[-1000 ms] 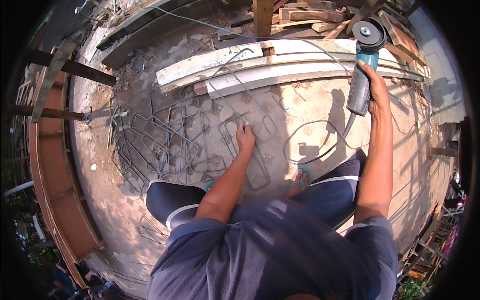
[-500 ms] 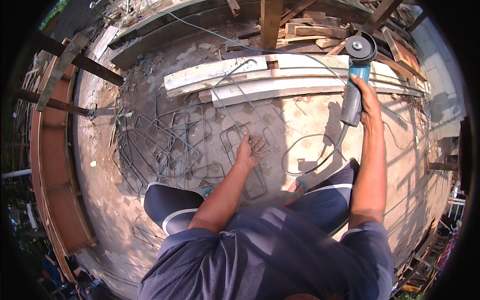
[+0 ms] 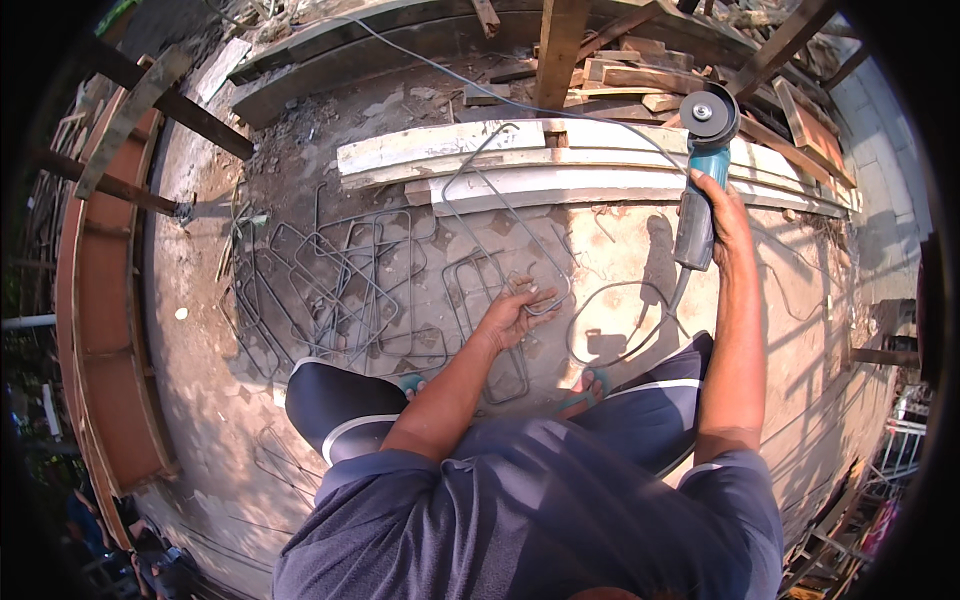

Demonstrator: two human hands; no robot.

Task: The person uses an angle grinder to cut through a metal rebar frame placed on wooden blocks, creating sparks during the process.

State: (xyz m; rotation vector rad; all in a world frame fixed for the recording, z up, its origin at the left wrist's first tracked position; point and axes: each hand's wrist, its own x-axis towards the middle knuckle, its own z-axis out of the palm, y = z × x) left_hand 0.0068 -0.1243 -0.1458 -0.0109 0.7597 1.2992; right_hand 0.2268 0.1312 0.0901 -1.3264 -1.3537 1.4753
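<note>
My left hand (image 3: 519,311) is closed round the near end of a bent steel rod stirrup (image 3: 513,212), whose far end reaches over white-faced boards (image 3: 610,181). In my right hand (image 3: 729,215) is a teal and dark grey angle grinder (image 3: 695,228), held upright by its body with the disc (image 3: 709,117) at the far end. Whether the disc spins cannot be made out. The grinder's cord (image 3: 682,290) hangs down and loops on the ground. Beneath my left hand lies another rod stirrup (image 3: 487,401).
To the left, a tangled heap of bent rod stirrups (image 3: 352,262) lies on the paved ground. Scrap timber (image 3: 650,78) is piled beyond the boards, beside a wooden post (image 3: 559,60). A long reddish panel frame (image 3: 112,350) runs along the far left. My sandalled feet (image 3: 586,392) are close by.
The grinder has come a little left and nearer to me in my right hand. My left hand and the near end of the stirrup have shifted slightly right. The view has shifted slightly.
</note>
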